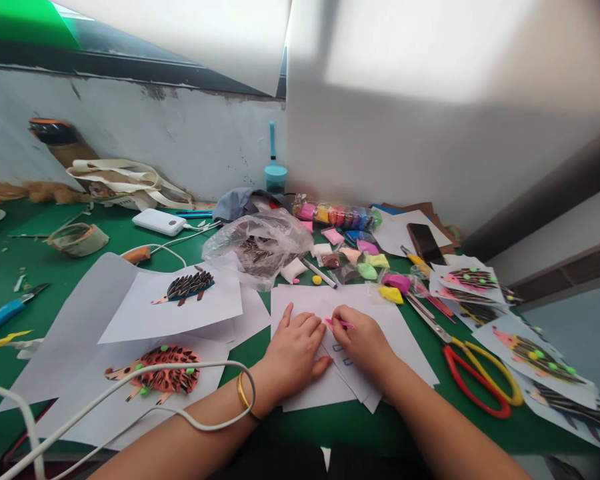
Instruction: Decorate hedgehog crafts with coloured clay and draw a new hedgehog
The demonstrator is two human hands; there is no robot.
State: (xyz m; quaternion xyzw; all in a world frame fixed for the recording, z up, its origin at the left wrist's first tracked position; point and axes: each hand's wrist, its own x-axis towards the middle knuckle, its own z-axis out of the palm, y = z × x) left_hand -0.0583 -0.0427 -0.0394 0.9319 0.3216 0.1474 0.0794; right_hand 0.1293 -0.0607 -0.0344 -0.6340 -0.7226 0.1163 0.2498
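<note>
My left hand (pixel 296 350) lies flat with fingers stretched out on a stack of white paper (pixel 407 333), its fingertips close to the other hand. Thumb and fingers of my right hand (pixel 363 341) pinch a small pink stick-like tool (pixel 347 325); its tip is near the left fingertips. What lies under the tip is hidden by the hands. Small blue marks (pixel 338 348) show on the paper below my right hand. Just beyond the stack are a yellow clay piece (pixel 317 280), a marker pen (pixel 321 274) and several coloured clay packets (pixel 367 271).
Large red-and-yellow scissors (pixel 473 373) lie to the right, beside several hedgehog pictures (pixel 543 350). On the left are a red hedgehog picture (pixel 173 370), a white cable (pixel 200 367) crossing over my left forearm, and a blue-handled cutter (pixel 10 312). A plastic bag of seeds (pixel 260 243) sits behind.
</note>
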